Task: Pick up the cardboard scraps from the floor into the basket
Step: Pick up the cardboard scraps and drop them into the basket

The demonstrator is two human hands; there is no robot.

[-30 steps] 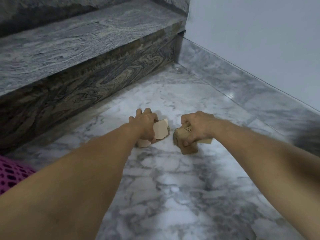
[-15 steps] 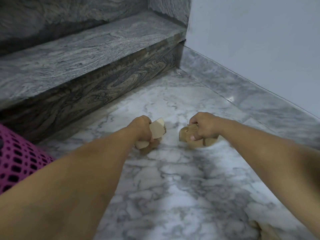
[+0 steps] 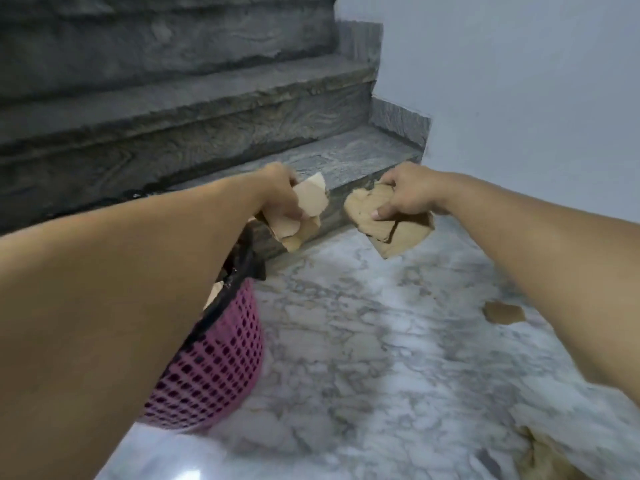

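A white-and-grey marble floor (image 3: 363,341) runs up to a flight of dark grey stone stairs (image 3: 173,116), with a plain pale wall (image 3: 519,81) closing the right side. Low on the left stands the pink mesh basket (image 3: 221,368) with a dark rim, mostly hidden behind the left forearm; pale scraps show just inside its mouth. Both arms reach forward above the floor, level with the bottom step. The left hand (image 3: 282,199) has its fingers curled round a bunch of pale cardboard scraps (image 3: 308,213), and the right hand (image 3: 405,199) pinches a larger brown bunch (image 3: 388,230), thumb on top, the pieces hanging down below the fist. The relation that matters for the drop: the basket lies down and to the left of both hands, its opening almost directly beneath the left forearm, so the left hand is clearly the nearer and would only need to draw back and down, while the right would have to cross leftward over the floor. On the floor, one small brown scrap (image 3: 504,313) lies beside the right forearm, and more cardboard, blurred, sits at the lower right corner (image 3: 547,459), so by my reading the job is not yet finished. No brand, label or legible writing shows on anything.
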